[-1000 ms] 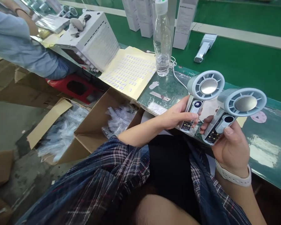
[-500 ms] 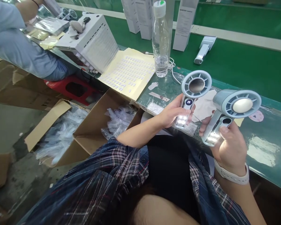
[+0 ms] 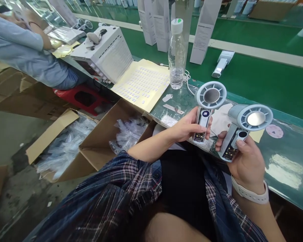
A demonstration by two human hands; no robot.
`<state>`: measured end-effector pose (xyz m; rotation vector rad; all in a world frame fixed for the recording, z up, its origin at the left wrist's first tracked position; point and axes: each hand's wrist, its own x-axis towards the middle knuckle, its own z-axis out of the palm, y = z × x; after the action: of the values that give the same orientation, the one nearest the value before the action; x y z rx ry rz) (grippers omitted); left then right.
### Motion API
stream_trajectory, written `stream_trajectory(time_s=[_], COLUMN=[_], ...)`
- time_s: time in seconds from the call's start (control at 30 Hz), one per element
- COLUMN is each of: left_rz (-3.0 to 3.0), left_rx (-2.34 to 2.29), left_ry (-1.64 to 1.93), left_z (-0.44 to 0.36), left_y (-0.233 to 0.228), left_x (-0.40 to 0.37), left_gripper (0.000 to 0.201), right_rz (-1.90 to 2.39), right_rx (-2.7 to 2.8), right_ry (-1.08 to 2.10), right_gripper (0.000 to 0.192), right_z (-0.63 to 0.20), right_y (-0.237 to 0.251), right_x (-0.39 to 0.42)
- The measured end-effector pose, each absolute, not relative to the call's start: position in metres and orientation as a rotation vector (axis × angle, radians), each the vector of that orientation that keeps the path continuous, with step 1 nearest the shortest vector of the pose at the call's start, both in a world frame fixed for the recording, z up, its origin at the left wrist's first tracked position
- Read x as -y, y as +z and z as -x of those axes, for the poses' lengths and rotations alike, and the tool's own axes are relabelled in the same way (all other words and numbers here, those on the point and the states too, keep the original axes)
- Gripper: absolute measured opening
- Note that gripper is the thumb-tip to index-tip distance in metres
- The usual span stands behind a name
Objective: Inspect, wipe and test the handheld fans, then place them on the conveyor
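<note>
Two handheld fans under check, just right of the water bottle (image 3: 177, 55).

We note the left hand (image 3: 185, 127) closed round the lit fan (image 3: 207, 111), reading 20; the right hand (image 3: 249, 160) grips the unlit fan (image 3: 244, 129), above the desk (image 3: 288, 148).

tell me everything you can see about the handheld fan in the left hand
The left-hand fan is pale grey-blue, plastic by its look. Its round head has radial vanes around a shiny metallic centre disc. Below, the slim handle carries a small dark display reading 20 and a dark panel near its lower end. It is held nearly upright, head up, facing the camera, above the table's near edge. The left hand grips the handle, thumb on its front. It stands apart from the other fan.
</note>
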<state>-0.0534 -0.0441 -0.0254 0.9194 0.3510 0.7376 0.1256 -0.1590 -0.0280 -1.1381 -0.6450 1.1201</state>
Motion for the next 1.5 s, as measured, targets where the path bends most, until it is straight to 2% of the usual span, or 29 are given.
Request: stream_trajectory(time_s=[0.13,0.33,0.63,0.87,1.1,1.3,1.43,1.5], left_rz=[-0.932,-0.931,-0.951,-0.982,-1.165,-1.079,-1.024,-0.971], left_rx=[-0.415,-0.419,-0.425,-0.449,-0.396,-0.294,-0.236,-0.293], left_ry=[0.771,0.722,0.718,0.664,0.552,0.624,0.522,0.512], left_z=[0.054,0.053,0.052,0.056,0.07,0.063,0.049,0.043], left_y=[-0.026,-0.031,-0.031,-0.034,-0.005,-0.006,-0.016,-0.022], left_x=[0.042,0.04,0.041,0.044,0.055,0.05,0.046,0.046], left_gripper=[0.068,0.08,0.074,0.074,0.08,0.076,0.076,0.073], right_rz=[1.155,1.135,1.119,1.017,1.003,0.995,0.946,0.929], right_rx=[0.614,0.624,0.631,0.538,0.567,0.573,0.532,0.528], right_ry=[1.106,1.107,1.071,1.202,1.092,1.006,1.202,1.262], right_gripper=[0.027,0.034,0.06,0.063,0.046,0.028,0.039,0.038], right_z=[-0.125,-0.129,-0.126,-0.134,-0.124,-0.121,-0.119,-0.118], right_y=[-0.031,-0.032,-0.028,-0.037,-0.028,-0.012,-0.002,-0.001], right_x=[0.157,0.154,0.153,0.154,0.164,0.165,0.156,0.151])
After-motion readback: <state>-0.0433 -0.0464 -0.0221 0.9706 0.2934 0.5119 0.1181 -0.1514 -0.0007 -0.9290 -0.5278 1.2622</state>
